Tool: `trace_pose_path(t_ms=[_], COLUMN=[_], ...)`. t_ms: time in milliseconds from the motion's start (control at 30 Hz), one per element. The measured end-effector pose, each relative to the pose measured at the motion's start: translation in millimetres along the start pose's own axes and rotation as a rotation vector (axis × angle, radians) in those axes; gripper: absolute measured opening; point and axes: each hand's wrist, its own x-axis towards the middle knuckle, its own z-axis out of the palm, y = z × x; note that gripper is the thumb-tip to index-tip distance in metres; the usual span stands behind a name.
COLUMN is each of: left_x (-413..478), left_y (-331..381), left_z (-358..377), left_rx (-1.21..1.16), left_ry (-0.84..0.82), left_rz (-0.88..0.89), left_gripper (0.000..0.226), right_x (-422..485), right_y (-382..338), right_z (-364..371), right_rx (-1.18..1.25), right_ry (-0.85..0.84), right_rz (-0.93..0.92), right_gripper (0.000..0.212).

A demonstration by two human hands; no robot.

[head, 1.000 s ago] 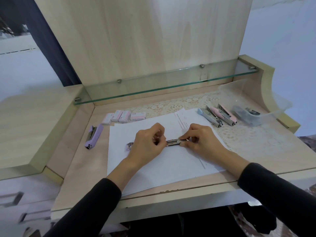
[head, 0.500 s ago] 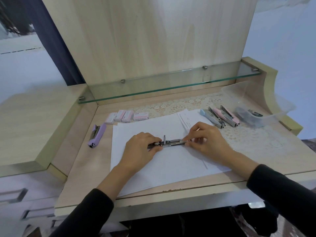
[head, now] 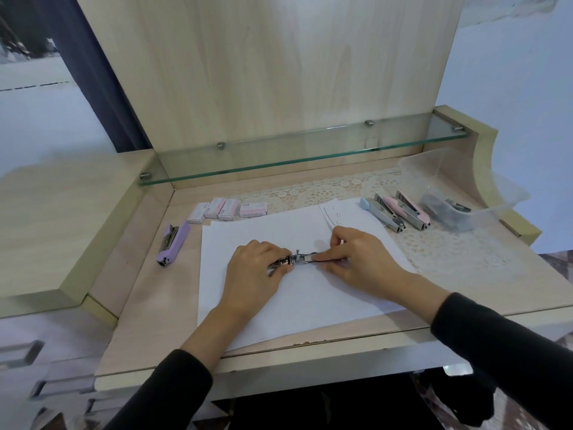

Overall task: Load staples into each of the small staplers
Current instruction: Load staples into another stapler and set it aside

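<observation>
My left hand and right hand pinch the opened stapler by its ends: small, light, stiff metal, probably slippery

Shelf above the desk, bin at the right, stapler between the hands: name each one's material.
Shelf: glass, clear with a green edge, on metal pegs. Bin: likely thin plastic, translucent and frosted. Stapler, held by the left hand and right hand: bare metal where visible, bright and reflective.
</observation>
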Motion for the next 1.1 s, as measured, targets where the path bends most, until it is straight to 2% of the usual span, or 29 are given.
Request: trace_pose_path(t_ms=[167, 300, 467, 800, 1100], left_x=[-2, -2, -2, -2, -2], left_y=[-2, -2, -2, -3, -3], left_z=[1, 1, 2, 3, 3], left_rx=[-0.015, 0.002, 0.021, 0.028, 0.024], left_ry=[0.011, 0.017, 0.028, 0.051, 0.020], left_rz=[0.003, 0.025, 0.042, 0.065, 0.037], left_gripper=[0.020, 0.020, 0.020, 0.019, 0.020], right_x=[2, 3, 7, 13, 7], right_y=[-6, -14, -23, -35, -30], right_z=[1, -1, 2, 15, 10], right_rx=[0.089, 0.055, 0.108, 0.233, 0.410], right_ry=[0.054, 0.006, -0.012, 0.101, 0.145], right_rz=[0.158, 0.324, 0.448, 0.560, 0.555], right_gripper=[0.006, 0.010, 0.012, 0.012, 0.020])
